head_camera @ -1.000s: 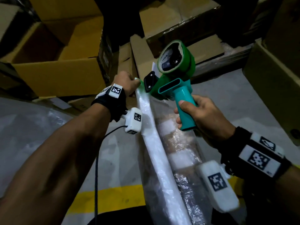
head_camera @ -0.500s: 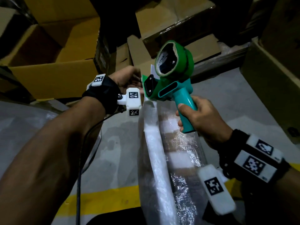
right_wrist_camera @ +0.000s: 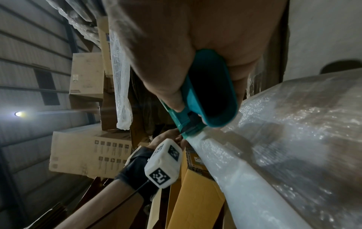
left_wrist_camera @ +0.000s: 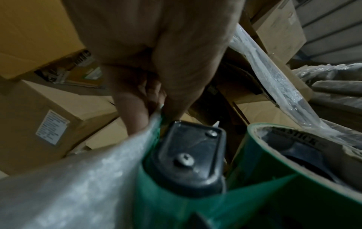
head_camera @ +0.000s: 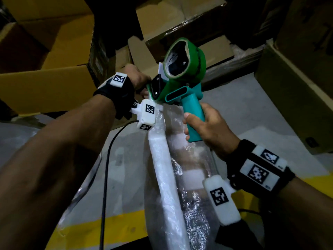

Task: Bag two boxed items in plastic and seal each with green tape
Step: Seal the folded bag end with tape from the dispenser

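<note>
A long boxed item in a clear plastic bag (head_camera: 191, 170) stands tilted in front of me, its bag folded into a white ridge (head_camera: 162, 159) along the top edge. My right hand (head_camera: 205, 127) grips the teal handle of a tape dispenser (head_camera: 180, 87) loaded with a green tape roll (head_camera: 185, 58). The dispenser's nose presses on the far end of the ridge, where green tape (left_wrist_camera: 154, 136) meets the plastic (left_wrist_camera: 98, 178). My left hand (head_camera: 138, 78) pinches the bag's folded end (left_wrist_camera: 156, 111) just beyond the dispenser. The handle (right_wrist_camera: 211, 93) fills the right wrist view beside the bagged box (right_wrist_camera: 293, 131).
Open cardboard boxes (head_camera: 45, 69) are stacked closely ahead and to the left, and another carton (head_camera: 297, 87) stands at the right. Grey floor with a yellow line (head_camera: 81, 230) lies below. More plastic sheeting (head_camera: 21, 141) lies at the left. A black cable (head_camera: 106, 177) hangs from my left wrist.
The dispenser has shifted slightly toward the bag's far end and down onto the ridge. My left hand has turned and slid a little away, still holding the folded end.
</note>
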Tool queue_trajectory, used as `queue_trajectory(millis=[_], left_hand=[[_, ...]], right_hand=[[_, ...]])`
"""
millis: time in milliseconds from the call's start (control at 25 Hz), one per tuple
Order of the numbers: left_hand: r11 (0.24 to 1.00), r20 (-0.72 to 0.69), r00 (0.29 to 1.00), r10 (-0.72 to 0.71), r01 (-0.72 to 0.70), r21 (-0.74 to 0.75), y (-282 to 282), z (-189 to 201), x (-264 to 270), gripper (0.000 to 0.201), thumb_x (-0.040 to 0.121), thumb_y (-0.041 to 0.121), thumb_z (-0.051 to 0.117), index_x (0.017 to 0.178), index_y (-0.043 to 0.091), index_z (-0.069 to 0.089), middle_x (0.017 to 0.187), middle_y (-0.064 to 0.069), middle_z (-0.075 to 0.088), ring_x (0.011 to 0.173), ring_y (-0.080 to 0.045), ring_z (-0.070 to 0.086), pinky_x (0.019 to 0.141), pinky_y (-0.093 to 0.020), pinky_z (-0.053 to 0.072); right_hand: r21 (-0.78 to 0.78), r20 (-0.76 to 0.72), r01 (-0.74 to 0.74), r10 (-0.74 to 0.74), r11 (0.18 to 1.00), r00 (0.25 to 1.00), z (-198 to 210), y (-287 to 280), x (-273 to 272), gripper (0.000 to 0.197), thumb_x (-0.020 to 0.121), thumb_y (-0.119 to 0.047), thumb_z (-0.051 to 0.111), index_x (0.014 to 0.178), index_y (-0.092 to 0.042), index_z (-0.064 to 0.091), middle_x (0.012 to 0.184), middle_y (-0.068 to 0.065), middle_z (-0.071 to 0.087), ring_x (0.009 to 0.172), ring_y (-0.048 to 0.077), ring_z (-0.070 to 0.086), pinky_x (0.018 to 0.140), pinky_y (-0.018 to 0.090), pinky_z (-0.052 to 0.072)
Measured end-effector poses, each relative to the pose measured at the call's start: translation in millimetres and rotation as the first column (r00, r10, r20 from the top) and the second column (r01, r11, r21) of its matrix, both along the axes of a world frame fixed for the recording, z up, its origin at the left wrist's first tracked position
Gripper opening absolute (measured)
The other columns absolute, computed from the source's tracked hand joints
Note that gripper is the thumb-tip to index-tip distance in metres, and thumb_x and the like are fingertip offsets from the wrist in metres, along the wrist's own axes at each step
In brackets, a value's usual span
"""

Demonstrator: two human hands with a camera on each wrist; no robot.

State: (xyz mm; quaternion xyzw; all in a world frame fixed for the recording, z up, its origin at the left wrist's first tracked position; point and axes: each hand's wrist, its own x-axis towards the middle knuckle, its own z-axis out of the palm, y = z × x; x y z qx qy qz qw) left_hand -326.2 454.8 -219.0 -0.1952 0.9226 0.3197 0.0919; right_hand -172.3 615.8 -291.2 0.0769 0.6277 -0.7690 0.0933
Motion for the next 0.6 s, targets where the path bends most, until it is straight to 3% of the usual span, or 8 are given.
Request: queue_trajectory(millis=[40,160,240,320,400,520,600], left_hand=[[1.0,0.008,1.0,-0.006,0.006,-0.031,0,-1,-5,0.023,0.081,0.006,0.069,0.065,0.001,0.054,0.051,-0.015,0.061,0.043,-0.023,0.061,0.053,-0.041,0.059],[0.998,-0.009,1.0,-0.003,0.002,-0.064,-2,-6,-17,0.028,0.079,0.006,0.066,0.056,0.006,0.051,0.041,-0.009,0.056,0.033,-0.017,0.056,0.047,-0.03,0.053],[0.999,0.003,1.0,0.02,-0.02,-0.027,-4,-7,-21,0.026,0.083,0.006,0.065,0.06,0.002,0.053,0.051,-0.014,0.06,0.034,-0.016,0.057,0.05,-0.031,0.053],[0.998,0.011,0.999,0.045,-0.045,0.048,-7,-7,-19,0.025,0.086,0.007,0.065,0.065,-0.001,0.054,0.066,-0.02,0.063,0.038,-0.018,0.06,0.049,-0.029,0.057],[0.988,0.033,0.998,0.057,-0.061,0.142,-7,-9,-18,0.026,0.088,0.012,0.066,0.069,-0.003,0.055,0.068,-0.02,0.066,0.045,-0.022,0.064,0.053,-0.031,0.059],[0.937,0.121,0.992,0.04,-0.08,0.339,-6,-7,-5,0.031,0.095,0.023,0.058,0.074,0.001,0.054,0.047,-0.005,0.062,0.038,-0.014,0.058,0.041,-0.021,0.049],[0.846,0.213,0.977,0.012,-0.123,0.519,-8,-6,8,0.033,0.1,0.032,0.046,0.079,0.008,0.053,0.057,0.0,0.059,0.046,-0.012,0.054,0.044,-0.022,0.043]], right_hand=[[0.008,0.005,0.002,-0.002,1.0,1.0,0,1,-3,0.033,0.085,-0.028,0.062,0.11,-0.01,0.05,0.105,0.03,0.056,0.069,0.026,0.059,0.061,0.043,0.055],[0.05,0.006,-0.014,0.013,0.999,1.0,0,8,-4,0.022,0.094,-0.017,0.058,0.111,-0.007,0.048,0.105,0.027,0.059,0.066,0.022,0.061,0.06,0.04,0.055],[0.057,0.019,-0.046,0.045,0.997,0.999,-1,11,-1,0.022,0.095,-0.016,0.056,0.113,-0.006,0.047,0.106,0.026,0.058,0.065,0.02,0.061,0.06,0.037,0.056],[0.044,0.042,-0.065,0.063,0.997,0.997,0,13,5,0.024,0.096,-0.015,0.055,0.116,-0.005,0.046,0.106,0.027,0.057,0.065,0.018,0.061,0.061,0.039,0.057],[0.057,0.055,-0.063,0.06,0.996,0.997,1,16,7,0.023,0.096,-0.015,0.055,0.115,-0.006,0.047,0.106,0.026,0.059,0.064,0.018,0.062,0.062,0.042,0.058],[0.056,0.073,-0.047,0.043,0.997,0.996,2,19,10,0.023,0.096,-0.015,0.055,0.115,-0.006,0.048,0.101,0.022,0.06,0.063,0.017,0.061,0.062,0.042,0.058],[0.035,0.085,-0.031,0.028,0.999,0.996,2,21,12,0.022,0.096,-0.013,0.054,0.114,-0.003,0.049,0.094,0.019,0.06,0.061,0.018,0.06,0.058,0.038,0.056]])
